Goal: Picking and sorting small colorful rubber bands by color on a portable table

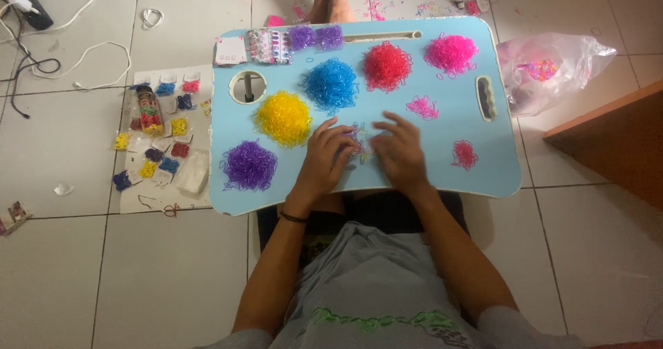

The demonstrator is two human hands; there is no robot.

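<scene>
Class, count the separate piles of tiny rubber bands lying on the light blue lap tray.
7: purple pile, yellow pile, blue pile, red pile, large pink pile, small pink pile, small red pile. The hands may hide more.

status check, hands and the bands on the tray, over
Left hand and right hand together over mixed small bands mid lap tray; grip unclear. Yellow pile beside left hand. Nothing blocking.

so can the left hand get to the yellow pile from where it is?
Probably yes. The left hand rests on the blue tray right beside the yellow pile, with only bare tray surface between them.
</scene>
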